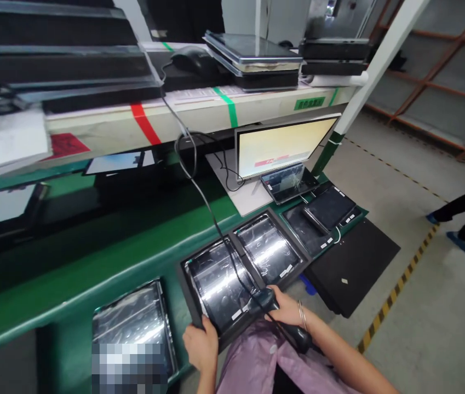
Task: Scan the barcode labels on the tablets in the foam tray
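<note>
My left hand point(200, 347) grips the near edge of a black-framed screen panel point(219, 287) that rests on the green bench edge and my lap. My right hand point(288, 310) holds a black handheld scanner point(271, 306), its head pointed at the panel's lower right corner. The scanner's black cable point(199, 186) runs up across the panel to the shelf above. A second wrapped panel point(268, 247) lies touching the first on its right.
Another wrapped panel point(131, 317) sits at the near left. A lit monitor point(283, 145) stands under the shelf, with more panels point(326, 210) and a black sheet point(355, 262) to the right. Stacked devices point(252, 60) fill the upper shelf. A person's legs point(464, 216) stand far right.
</note>
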Demonstrator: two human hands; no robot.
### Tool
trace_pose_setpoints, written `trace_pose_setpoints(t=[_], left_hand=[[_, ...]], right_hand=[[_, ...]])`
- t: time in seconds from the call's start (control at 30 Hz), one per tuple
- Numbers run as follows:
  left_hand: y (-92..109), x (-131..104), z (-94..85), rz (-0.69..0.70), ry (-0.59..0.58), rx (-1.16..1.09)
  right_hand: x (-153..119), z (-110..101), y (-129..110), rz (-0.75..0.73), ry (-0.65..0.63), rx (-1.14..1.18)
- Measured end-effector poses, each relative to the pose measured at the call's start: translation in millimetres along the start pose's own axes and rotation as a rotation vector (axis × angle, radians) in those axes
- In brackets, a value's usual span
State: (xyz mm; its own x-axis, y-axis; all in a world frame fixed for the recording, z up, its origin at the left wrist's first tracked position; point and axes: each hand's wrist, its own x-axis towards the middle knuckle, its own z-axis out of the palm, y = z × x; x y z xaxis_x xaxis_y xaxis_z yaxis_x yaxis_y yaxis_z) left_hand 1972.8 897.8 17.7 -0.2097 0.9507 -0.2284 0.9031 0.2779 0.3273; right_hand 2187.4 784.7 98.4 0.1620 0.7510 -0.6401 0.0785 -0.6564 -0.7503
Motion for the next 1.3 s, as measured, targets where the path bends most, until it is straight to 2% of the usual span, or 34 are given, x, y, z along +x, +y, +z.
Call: trace_pose_setpoints(t=[0.1,0.17,0.4,0.6,0.73,0.93,1.13,1.3], left_hand=[[2,-2,-1.9,-0.01,-0.007,0.011],[5,-3,-3.9,-0.012,0.009,0.016],[9,-4,-8.6,-0.022,-0.024,0.054],[9,-4,-6.9,0.015,0.036,0.033],[14,-10,-9.1,0.014,0.03,0.046],[7,-12,3.3,-0.005,0.009,0.059],[1,-12,9.2,-0.002,0.023,0.03],[0,-13,7.2,0.018,0.018,0.021]], right_hand=[[0,3,-7,0.023,-0.062,0.205],[-1,5,-13,0.036,-0.083,0.253],[-4,14,-9,0.058,-0.019,0.149],[-7,12,-5,0.056,0.03,0.176],[-10,11,0,0.058,0.028,0.19],[-10,9,13,0.008,0.052,0.113],[-10,13,6,0.032,-0.003,0.118],[-8,13,1,0.021,0.093,0.02]])
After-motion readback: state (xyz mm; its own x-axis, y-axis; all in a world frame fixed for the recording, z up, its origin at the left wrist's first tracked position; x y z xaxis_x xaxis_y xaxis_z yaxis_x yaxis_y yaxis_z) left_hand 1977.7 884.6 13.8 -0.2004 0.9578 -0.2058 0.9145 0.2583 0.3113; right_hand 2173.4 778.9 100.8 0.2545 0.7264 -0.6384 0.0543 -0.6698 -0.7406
